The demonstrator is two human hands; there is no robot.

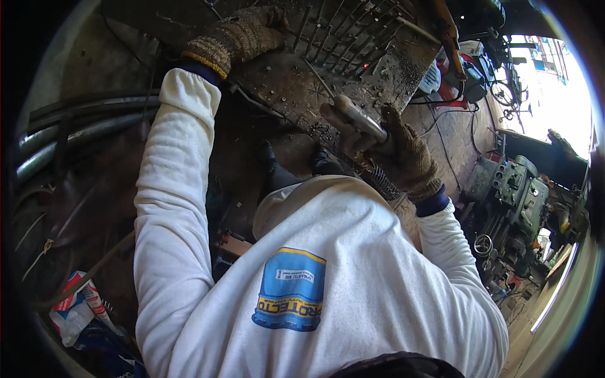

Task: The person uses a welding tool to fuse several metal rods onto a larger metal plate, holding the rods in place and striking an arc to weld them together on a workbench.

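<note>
My right hand (406, 154), in a brown knit glove, is closed round a welding electrode holder (365, 120). From its jaw a thin welding rod (319, 79) slants up to the left over a dark metal work table (283, 85). My left hand (242, 38), in a similar glove with a yellow cuff edge, is at the table's far left, its fingers curled; what they grip is hidden in shadow. Between and beyond my hands stand several thin metal bars (343, 38) set in rows. A small red glowing spot (366, 65) shows among them.
Dark crumbs and bits lie over the table. A bent orange-brown frame (449, 38) stands at its right edge. Cables (444, 142) cross the floor there. Further right is a green machine (513, 195) with handwheels. Metal pipes (82, 135) lie at left.
</note>
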